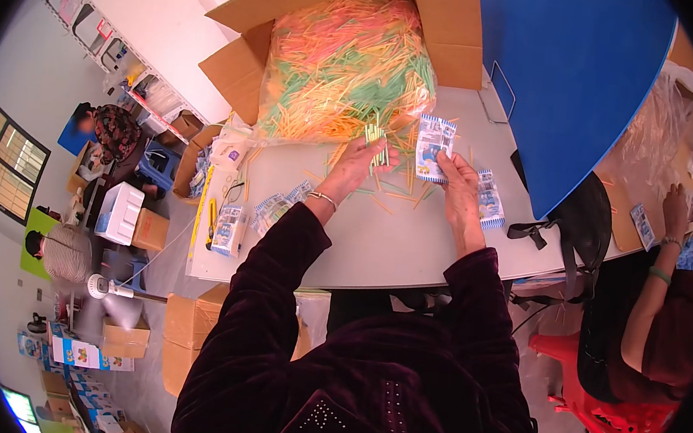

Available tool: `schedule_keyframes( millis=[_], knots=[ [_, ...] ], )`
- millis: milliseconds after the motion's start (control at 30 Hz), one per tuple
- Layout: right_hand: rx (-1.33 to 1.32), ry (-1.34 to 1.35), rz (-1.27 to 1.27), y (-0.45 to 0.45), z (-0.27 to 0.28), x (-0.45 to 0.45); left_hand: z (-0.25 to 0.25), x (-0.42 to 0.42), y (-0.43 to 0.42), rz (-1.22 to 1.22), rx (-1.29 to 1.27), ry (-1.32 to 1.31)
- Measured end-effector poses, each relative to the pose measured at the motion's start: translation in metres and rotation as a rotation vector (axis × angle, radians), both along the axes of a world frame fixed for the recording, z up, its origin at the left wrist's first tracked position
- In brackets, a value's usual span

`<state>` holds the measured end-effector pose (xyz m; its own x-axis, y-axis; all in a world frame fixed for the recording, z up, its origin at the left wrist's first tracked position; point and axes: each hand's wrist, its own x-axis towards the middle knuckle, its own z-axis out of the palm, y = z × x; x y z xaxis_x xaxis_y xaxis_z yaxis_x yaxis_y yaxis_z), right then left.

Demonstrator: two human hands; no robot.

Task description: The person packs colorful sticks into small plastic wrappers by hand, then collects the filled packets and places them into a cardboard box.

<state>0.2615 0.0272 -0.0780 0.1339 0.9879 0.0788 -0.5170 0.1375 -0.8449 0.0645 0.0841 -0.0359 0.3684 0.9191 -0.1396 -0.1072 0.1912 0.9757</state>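
Note:
My left hand [355,166] is closed around a small bundle of green and pale sticks [376,146], held upright just in front of the open carton. In my right hand [461,185] is a blue and white packet [434,148], pinched at its lower right edge. The two hands are apart. Behind them, a cardboard box [451,57] holds a clear bag full of orange, pink and green sticks [352,60]. Loose sticks [398,190] lie on the white table [360,251]. Another packet [490,200] lies beside my right wrist, and more packets [277,207] lie left of my left forearm.
At the table's left are a yellow cutter [212,221], glasses [233,192], a packet [228,231] and a box of packets [195,162]. A blue panel [573,80] stands at the right. Beyond it, a co-worker's hands [676,214] are near packets. Two people are at far left.

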Motion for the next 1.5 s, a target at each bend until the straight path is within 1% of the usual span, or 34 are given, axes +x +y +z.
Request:
schedule_keyframes(
  millis=[167, 233, 267, 333, 367, 433, 467, 500, 533, 633, 700, 833, 900, 1033, 1100, 1300, 1433, 1500],
  knots=[
    [-0.047, 0.014, -0.001, -0.016, 0.012, -0.006, -0.002, -0.002, -0.001, 0.046, 0.042, 0.069],
    [-0.055, 0.014, 0.01, -0.021, 0.015, -0.008, -0.001, -0.005, 0.0, 0.013, 0.274, 0.314],
    [-0.064, 0.013, 0.029, -0.022, 0.015, -0.009, -0.001, -0.005, 0.0, 0.012, 0.275, 0.315],
    [-0.073, 0.012, 0.048, -0.023, 0.014, -0.009, 0.003, -0.004, -0.001, 0.077, 0.373, 0.338],
    [-0.052, -0.037, 0.085, -0.023, 0.01, -0.007, 0.005, -0.005, -0.001, 0.076, 0.373, 0.338],
    [-0.033, -0.086, 0.121, -0.028, 0.014, -0.006, 0.025, 0.0, -0.009, 0.079, 0.29, 0.156],
    [-0.047, -0.152, 0.159, -0.033, 0.02, -0.007, 0.031, 0.003, -0.011, 0.078, 0.288, 0.156],
    [-0.061, -0.217, 0.199, -0.036, 0.025, -0.007, 0.037, 0.005, -0.011, 0.032, 0.222, -0.036],
    [-0.063, -0.217, 0.202, -0.036, 0.023, -0.008, 0.042, 0.007, -0.013, -0.011, 0.156, -0.228],
    [-0.017, -0.273, 0.28, -0.035, 0.015, -0.006, 0.057, 0.014, -0.021, 0.015, 0.121, -0.284],
    [0.008, -0.397, 0.343, -0.036, 0.015, -0.003, 0.057, 0.017, -0.025, 0.006, 0.137, -0.286],
    [0.027, -0.315, 0.356, -0.049, 0.029, -0.006, 0.057, 0.022, -0.035, 0.014, 0.14, -0.262],
    [0.029, -0.344, 0.322, -0.051, 0.028, -0.007, 0.055, 0.022, -0.037, 0.004, 0.143, -0.253],
    [0.033, -0.405, 0.336, -0.049, 0.017, -0.008, 0.058, 0.025, -0.048, 0.001, 0.138, -0.217],
    [0.039, -0.484, 0.335, -0.048, 0.011, -0.009, 0.057, 0.024, -0.05, 0.006, 0.145, -0.228],
    [0.041, -0.422, 0.398, -0.059, 0.028, -0.009, 0.056, 0.021, -0.053, -0.002, 0.171, -0.262],
    [0.06, -0.453, 0.413, -0.058, 0.023, -0.007, 0.059, 0.022, -0.057, -0.019, 0.2, -0.319],
    [0.053, -0.439, 0.411, -0.06, 0.025, -0.007, 0.062, 0.025, -0.064, -0.006, 0.174, -0.317]
  ],
)
